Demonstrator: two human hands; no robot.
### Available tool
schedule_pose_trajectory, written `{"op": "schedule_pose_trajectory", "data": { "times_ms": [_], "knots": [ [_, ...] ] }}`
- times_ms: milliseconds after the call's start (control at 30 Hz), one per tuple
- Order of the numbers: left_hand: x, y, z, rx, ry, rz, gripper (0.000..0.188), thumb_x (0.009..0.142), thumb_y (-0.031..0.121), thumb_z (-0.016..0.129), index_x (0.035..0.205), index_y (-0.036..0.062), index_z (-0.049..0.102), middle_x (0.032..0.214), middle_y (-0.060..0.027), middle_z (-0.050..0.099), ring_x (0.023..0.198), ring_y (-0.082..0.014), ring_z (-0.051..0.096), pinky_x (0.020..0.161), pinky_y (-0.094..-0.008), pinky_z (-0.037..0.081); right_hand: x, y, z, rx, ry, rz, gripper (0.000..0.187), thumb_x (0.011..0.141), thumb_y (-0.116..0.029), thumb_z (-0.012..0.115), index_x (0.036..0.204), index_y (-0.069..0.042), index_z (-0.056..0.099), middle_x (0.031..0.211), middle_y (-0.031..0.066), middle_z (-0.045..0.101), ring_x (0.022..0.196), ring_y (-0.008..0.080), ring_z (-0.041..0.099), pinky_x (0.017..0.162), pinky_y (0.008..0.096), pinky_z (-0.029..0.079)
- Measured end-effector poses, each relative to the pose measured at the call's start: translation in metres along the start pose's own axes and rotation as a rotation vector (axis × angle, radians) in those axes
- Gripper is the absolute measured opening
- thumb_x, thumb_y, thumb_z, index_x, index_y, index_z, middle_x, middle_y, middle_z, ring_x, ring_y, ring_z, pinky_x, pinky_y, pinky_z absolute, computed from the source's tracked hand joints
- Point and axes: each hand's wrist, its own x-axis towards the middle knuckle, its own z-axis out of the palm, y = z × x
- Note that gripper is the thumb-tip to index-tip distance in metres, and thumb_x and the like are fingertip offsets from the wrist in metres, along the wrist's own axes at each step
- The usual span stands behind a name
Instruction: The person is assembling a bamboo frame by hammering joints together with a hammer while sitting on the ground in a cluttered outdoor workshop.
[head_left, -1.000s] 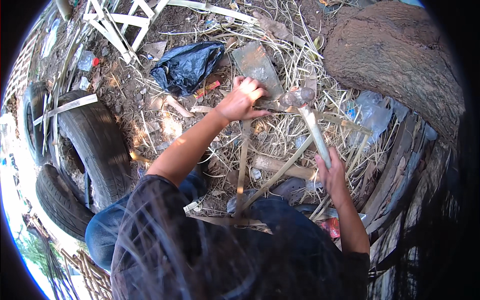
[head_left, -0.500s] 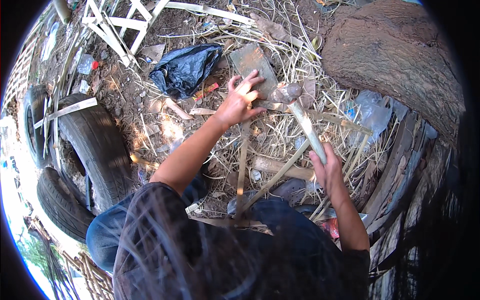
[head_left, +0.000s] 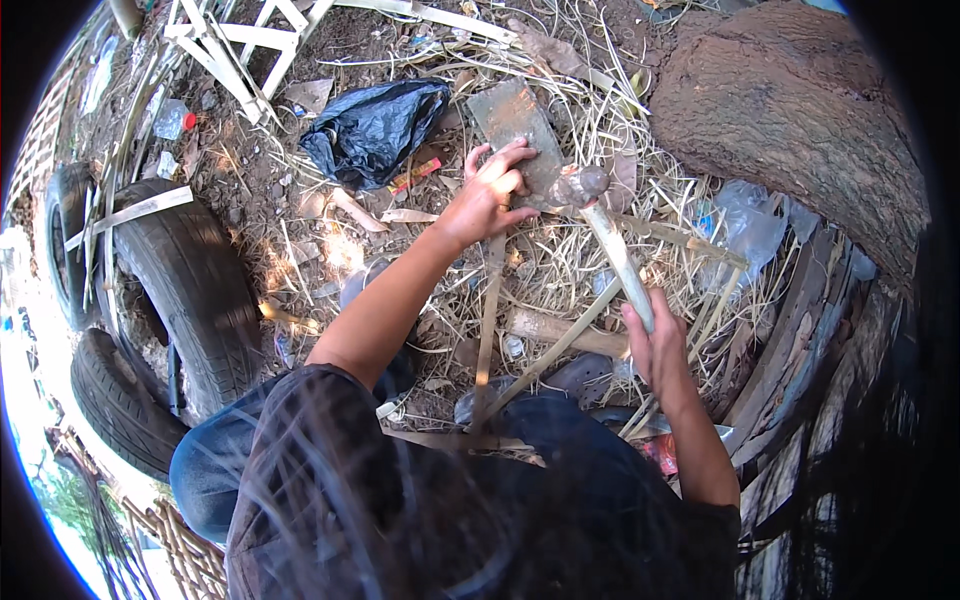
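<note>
Right hand: fingers wrapped round the hammer, its head beyond them | I'd guess top-heavy, stiff; hold low on the handle | left hand: fingers half-spread at grey slab, grip unclear

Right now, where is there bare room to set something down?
Mostly bare, lightly littered soil lies between the big tyre and the black bag; a smaller patch sits between the tree trunk and the dry leaf. It is crowded around the hammer and left hand: shavings, strips and the flat plate.
</note>
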Motion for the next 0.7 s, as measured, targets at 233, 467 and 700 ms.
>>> {"op": "schedule_pose_trajectory", "data": {
  "times_ms": [233,467,700],
  "knots": [
    [0.002,0.000,0.000,-0.010,-0.010,-0.005,0.037,0.065,0.028,0.087,0.085,0.0132,0.060,0.140,-0.0067,0.052,0.140,-0.0270,0.039,0.113,-0.0536,0.020,-0.002,0.004,0.004,0.025,0.016,-0.005,0.022,0.094,-0.022,0.061,0.102,-0.003,0.054,0.071,0.0184,0.065,0.067,0.0396,0.066,0.057,0.0448,0.048],
    [0.000,0.000,0.000,0.004,0.006,-0.017,0.033,0.062,0.029,0.088,0.084,0.0136,0.067,0.138,-0.0058,0.054,0.139,-0.0264,0.041,0.111,-0.0533,0.023,0.001,0.004,0.007,-0.031,-0.007,-0.031,0.023,0.093,-0.022,0.062,0.103,-0.003,0.054,0.068,0.0200,0.064,0.068,0.0416,0.065,0.057,0.0460,0.047],
    [0.001,0.003,-0.003,-0.010,0.006,-0.006,0.029,0.063,0.027,0.088,0.079,0.0126,0.068,0.136,-0.0056,0.055,0.136,-0.0253,0.044,0.112,-0.0541,0.023,0.002,0.002,0.007,-0.021,0.024,-0.084,0.020,0.093,-0.019,0.063,0.098,-0.003,0.053,0.066,0.0194,0.063,0.066,0.0401,0.065,0.057,0.0458,0.048]
  ]
}}
